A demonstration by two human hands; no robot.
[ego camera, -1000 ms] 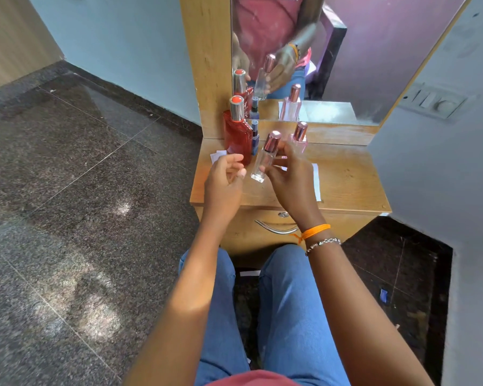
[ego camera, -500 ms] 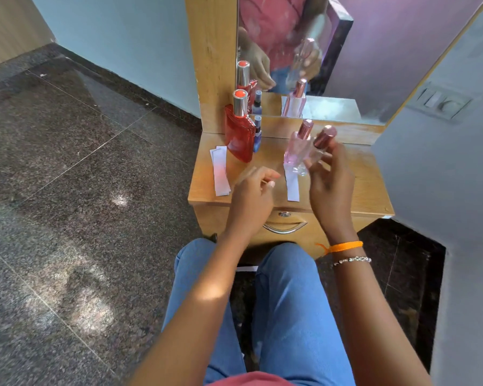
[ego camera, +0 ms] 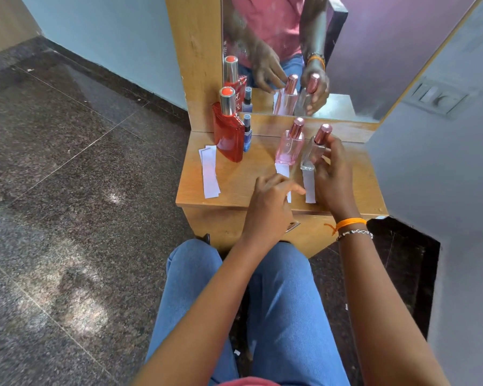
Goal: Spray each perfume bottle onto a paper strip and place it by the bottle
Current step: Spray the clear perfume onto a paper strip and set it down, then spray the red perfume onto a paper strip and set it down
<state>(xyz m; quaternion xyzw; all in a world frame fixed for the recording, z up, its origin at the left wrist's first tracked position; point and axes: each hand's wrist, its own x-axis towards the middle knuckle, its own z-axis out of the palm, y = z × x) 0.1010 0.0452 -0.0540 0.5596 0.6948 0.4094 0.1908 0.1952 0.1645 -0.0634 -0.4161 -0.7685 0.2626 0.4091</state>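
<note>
My right hand [ego camera: 332,174] grips a clear bottle [ego camera: 311,153] with a rose cap, standing on the wooden dresser top [ego camera: 240,179] at the head of a white paper strip [ego camera: 309,186]. Just left of it stands a pink bottle [ego camera: 289,147] with its own strip [ego camera: 282,169] in front. My left hand [ego camera: 271,201] hovers over that strip's near end, fingers loosely curled and holding nothing. Further left are a tall red bottle [ego camera: 229,132] and a small blue bottle [ego camera: 247,135].
A small stack of spare paper strips [ego camera: 210,171] lies at the dresser's left edge. A mirror [ego camera: 318,51] rises behind the bottles. A grey wall with a switch plate [ego camera: 435,98] closes the right side. My knees in blue jeans [ego camera: 262,302] are below the drawer.
My right hand has brought the clear bottle down onto the dresser beside the pink one. A second strip now lies in front of it. My left hand has moved right.
</note>
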